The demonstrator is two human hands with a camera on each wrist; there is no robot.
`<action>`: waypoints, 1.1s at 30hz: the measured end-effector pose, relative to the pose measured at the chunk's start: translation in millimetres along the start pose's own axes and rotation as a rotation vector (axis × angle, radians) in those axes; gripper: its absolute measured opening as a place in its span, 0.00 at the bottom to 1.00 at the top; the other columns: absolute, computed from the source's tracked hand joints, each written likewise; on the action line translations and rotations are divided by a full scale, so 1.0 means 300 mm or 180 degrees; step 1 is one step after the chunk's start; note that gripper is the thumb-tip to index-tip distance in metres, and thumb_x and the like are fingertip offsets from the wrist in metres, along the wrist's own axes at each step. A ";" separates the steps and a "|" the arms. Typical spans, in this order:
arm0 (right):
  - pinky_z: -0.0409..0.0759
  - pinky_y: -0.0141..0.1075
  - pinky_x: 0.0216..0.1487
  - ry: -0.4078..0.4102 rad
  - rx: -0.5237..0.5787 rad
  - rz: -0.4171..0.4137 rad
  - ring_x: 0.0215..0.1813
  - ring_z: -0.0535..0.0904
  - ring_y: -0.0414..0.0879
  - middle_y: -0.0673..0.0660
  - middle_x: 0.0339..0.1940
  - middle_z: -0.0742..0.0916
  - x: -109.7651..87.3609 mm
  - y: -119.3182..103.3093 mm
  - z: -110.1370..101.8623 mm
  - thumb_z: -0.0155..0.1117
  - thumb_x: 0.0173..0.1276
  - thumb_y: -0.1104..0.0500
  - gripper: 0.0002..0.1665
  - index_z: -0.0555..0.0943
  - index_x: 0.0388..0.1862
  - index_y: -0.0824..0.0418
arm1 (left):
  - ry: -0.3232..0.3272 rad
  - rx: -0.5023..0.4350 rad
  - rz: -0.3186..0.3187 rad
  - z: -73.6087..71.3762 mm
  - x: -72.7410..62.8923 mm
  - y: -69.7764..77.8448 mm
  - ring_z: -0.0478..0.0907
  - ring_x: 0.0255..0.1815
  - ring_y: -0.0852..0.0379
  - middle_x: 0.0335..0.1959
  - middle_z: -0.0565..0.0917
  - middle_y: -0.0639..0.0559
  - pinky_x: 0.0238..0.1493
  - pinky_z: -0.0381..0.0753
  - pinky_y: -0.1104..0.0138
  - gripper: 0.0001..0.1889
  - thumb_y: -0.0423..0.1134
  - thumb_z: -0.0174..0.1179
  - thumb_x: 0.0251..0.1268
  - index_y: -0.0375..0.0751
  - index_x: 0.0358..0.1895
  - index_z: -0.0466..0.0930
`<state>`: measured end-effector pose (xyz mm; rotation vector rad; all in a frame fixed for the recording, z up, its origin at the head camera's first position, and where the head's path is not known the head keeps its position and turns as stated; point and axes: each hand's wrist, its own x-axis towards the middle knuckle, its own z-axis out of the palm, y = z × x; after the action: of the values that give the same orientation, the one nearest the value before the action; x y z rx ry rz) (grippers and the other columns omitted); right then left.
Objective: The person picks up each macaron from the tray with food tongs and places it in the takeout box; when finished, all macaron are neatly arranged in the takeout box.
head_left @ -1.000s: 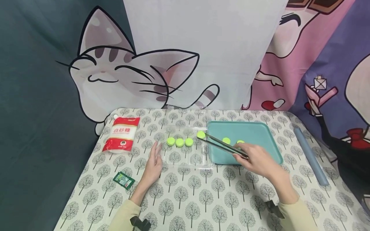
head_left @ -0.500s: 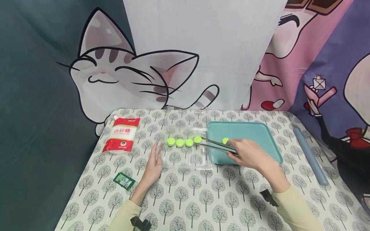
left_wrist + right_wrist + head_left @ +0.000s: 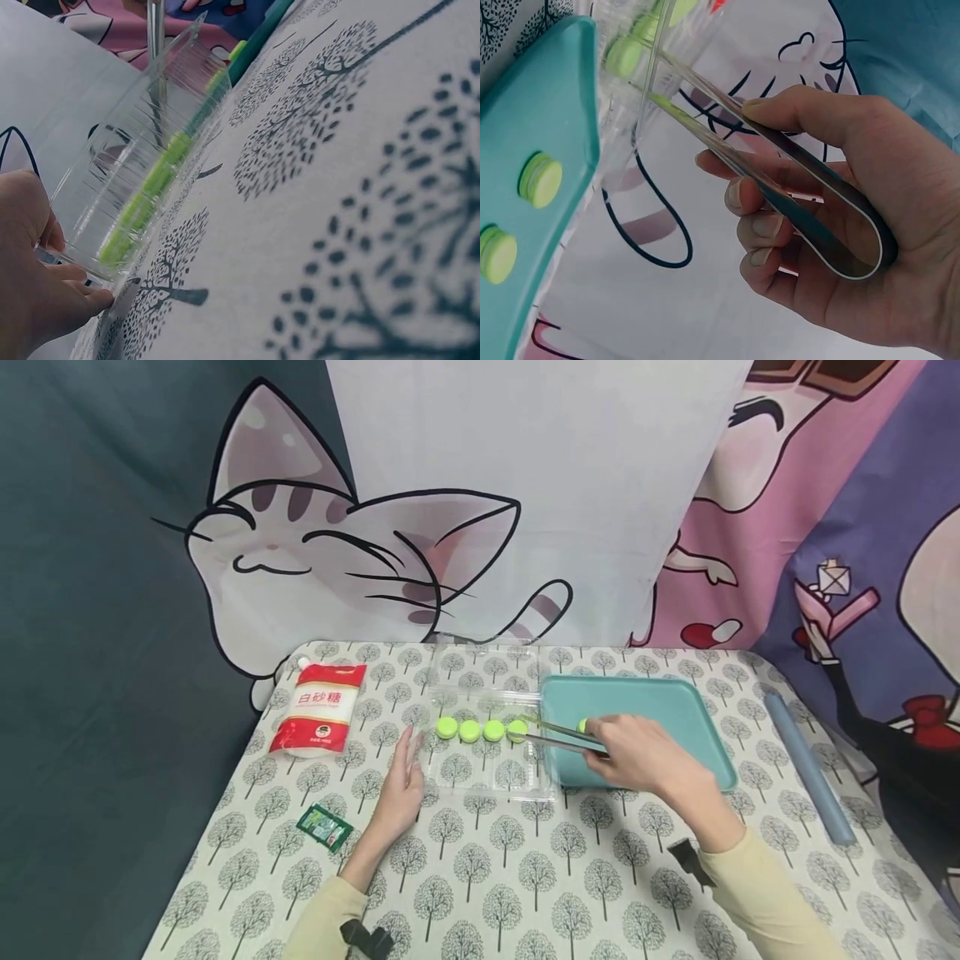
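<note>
My right hand [image 3: 648, 752] holds metal tongs [image 3: 802, 161] between thumb and fingers, over the tray's left side. The tongs' tips stand apart, right at the rightmost green macaron [image 3: 517, 731] in the clear plastic box [image 3: 480, 791]. Several green macarons [image 3: 469, 732] form a row across that box. Its hinged clear lid [image 3: 486, 647] lies back behind it. My left hand [image 3: 399, 789] rests with fingers extended against the box's left side, fingertips at the wall in the left wrist view. Two macarons [image 3: 541, 180] sit on the teal tray [image 3: 637, 693]; in the head view my right hand mostly hides them.
A red and white sugar bag [image 3: 318, 708] lies at the back left of the patterned tablecloth [image 3: 502, 877]. A small green packet [image 3: 324, 827] lies nearer, left of my left forearm. A grey-blue rod [image 3: 810, 768] lies along the right, beyond the tray.
The tongs have brought the rightmost macaron left and toward me, into line with the row. Their tips have since spread apart around it. My left hand stays at the box.
</note>
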<state>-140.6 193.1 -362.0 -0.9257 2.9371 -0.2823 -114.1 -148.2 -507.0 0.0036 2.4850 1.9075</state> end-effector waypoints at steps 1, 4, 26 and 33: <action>0.66 0.23 0.15 0.0010 0.0000 0.0012 0.18 0.66 0.36 0.49 0.24 0.81 -0.003 0.002 -0.001 0.68 0.65 0.60 0.08 0.82 0.38 0.64 | 0.0002 -0.0005 -0.0002 0.000 0.000 0.001 0.50 0.84 0.44 0.84 0.53 0.48 0.84 0.44 0.51 0.36 0.29 0.39 0.79 0.49 0.84 0.37; 0.70 0.25 0.18 0.0070 0.0010 0.0038 0.20 0.68 0.36 0.51 0.27 0.84 -0.016 0.017 0.002 0.68 0.65 0.59 0.12 0.83 0.43 0.65 | 0.0003 0.0001 -0.0005 -0.001 0.001 0.001 0.49 0.84 0.45 0.84 0.53 0.48 0.85 0.43 0.50 0.36 0.29 0.39 0.79 0.49 0.84 0.37; 0.72 0.27 0.17 0.0943 0.0683 0.0318 0.20 0.68 0.30 0.43 0.22 0.79 -0.255 0.192 0.077 0.68 0.66 0.61 0.14 0.82 0.49 0.62 | -0.0015 0.0010 -0.0029 0.004 0.001 0.007 0.49 0.84 0.46 0.84 0.52 0.47 0.85 0.44 0.52 0.36 0.29 0.38 0.79 0.49 0.84 0.36; 0.68 0.27 0.17 0.1052 0.0599 0.0543 0.20 0.65 0.29 0.42 0.20 0.76 -0.338 0.243 0.092 0.70 0.65 0.61 0.14 0.82 0.48 0.60 | 0.0028 0.0049 0.0019 0.007 -0.002 0.010 0.50 0.83 0.41 0.83 0.53 0.42 0.84 0.46 0.49 0.35 0.28 0.38 0.79 0.47 0.84 0.38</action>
<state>-95.8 305.4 -403.6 -0.6537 3.1813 -0.7534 -113.4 -145.4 -504.7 0.0028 2.5082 1.8950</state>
